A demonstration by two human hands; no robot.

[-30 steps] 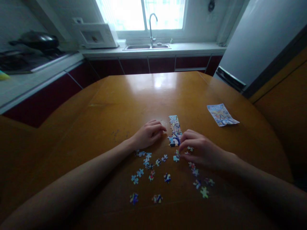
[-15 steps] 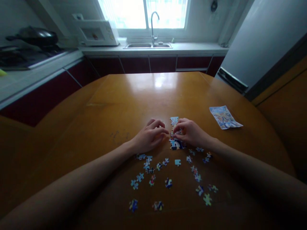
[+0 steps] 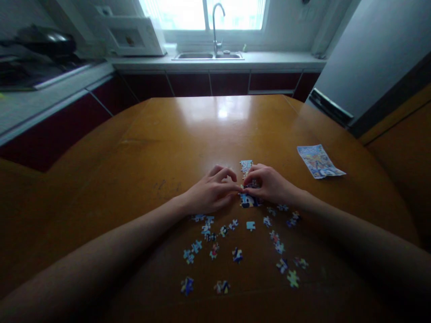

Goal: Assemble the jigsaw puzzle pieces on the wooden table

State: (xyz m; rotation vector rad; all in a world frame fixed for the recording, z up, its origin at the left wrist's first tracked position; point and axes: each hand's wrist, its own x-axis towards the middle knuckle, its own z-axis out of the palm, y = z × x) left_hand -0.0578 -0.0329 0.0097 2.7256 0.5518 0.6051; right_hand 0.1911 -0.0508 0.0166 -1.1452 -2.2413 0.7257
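A partly joined jigsaw puzzle [image 3: 248, 201] lies on the wooden table, its middle covered by fingers. My right hand [image 3: 269, 183] is over it from the right, thumb and fingertips pinched on a jigsaw piece at the middle of the strip, mostly hidden by the fingers. From the left, my left hand [image 3: 215, 190] reaches in with its fingers apart, the index fingertip touching the puzzle's left edge close to the right thumb. Nearer me lie several loose pieces, among them a plain light-blue piece [image 3: 250, 225], a yellow-green piece [image 3: 292, 278] and a dark-blue one [image 3: 237, 255].
A creased picture sheet [image 3: 319, 161] lies to the right on the table [image 3: 188, 143]. Beyond the table are a counter with a sink [image 3: 195, 56], a faucet [image 3: 214, 27] and a stove with a pan [image 3: 47, 40] at left. A fridge [image 3: 377, 58] stands at right.
My left index finger has stretched right to the puzzle's edge, meeting the right fingertips. The right hand stays at the puzzle's middle. The view has tipped slightly downward.
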